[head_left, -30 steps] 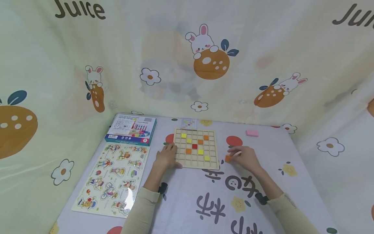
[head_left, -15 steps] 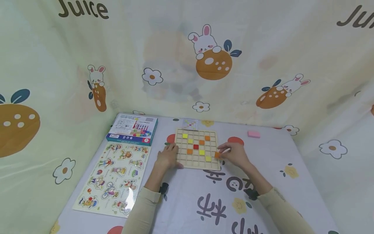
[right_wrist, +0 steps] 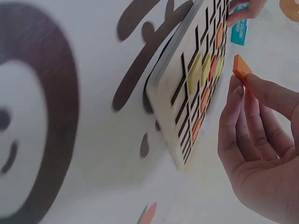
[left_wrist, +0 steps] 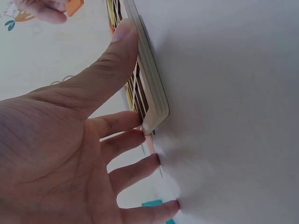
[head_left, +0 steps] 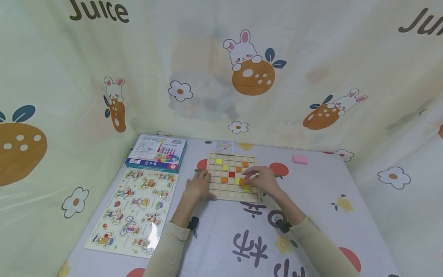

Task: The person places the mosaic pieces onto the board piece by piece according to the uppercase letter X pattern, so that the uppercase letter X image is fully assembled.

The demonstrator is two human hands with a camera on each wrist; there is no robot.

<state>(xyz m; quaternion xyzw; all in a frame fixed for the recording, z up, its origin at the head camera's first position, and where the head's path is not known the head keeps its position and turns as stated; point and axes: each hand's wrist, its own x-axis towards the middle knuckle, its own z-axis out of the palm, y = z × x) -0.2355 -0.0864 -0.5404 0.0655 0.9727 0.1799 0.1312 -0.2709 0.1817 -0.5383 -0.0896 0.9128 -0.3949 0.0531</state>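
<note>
A wooden grid board (head_left: 218, 194) lies on the table, with yellow, orange and red square tiles set in its cells. My left hand (head_left: 198, 186) rests at its left side near the front corner. In the left wrist view the thumb (left_wrist: 122, 46) lies against the board's edge, with the other fingers spread and fairly straight. Over the board's right half, my right hand (head_left: 263, 180) pinches an orange tile (right_wrist: 241, 71) between thumb and fingertips. From the head, that tile overlaps a yellow tile (head_left: 237, 181); in the right wrist view it is held above the grid.
A small pattern card (head_left: 225, 147) lies behind the board. To the left are a colourful box (head_left: 155, 153) and a picture board (head_left: 133, 209) with cartoon figures. A pink block (head_left: 300, 159) sits at the back right. Patterned cloth (head_left: 204, 57) hangs behind the table.
My right hand has moved left from the table beside the board to over its right half, bringing the orange tile along. My left hand has stayed at the board's left side.
</note>
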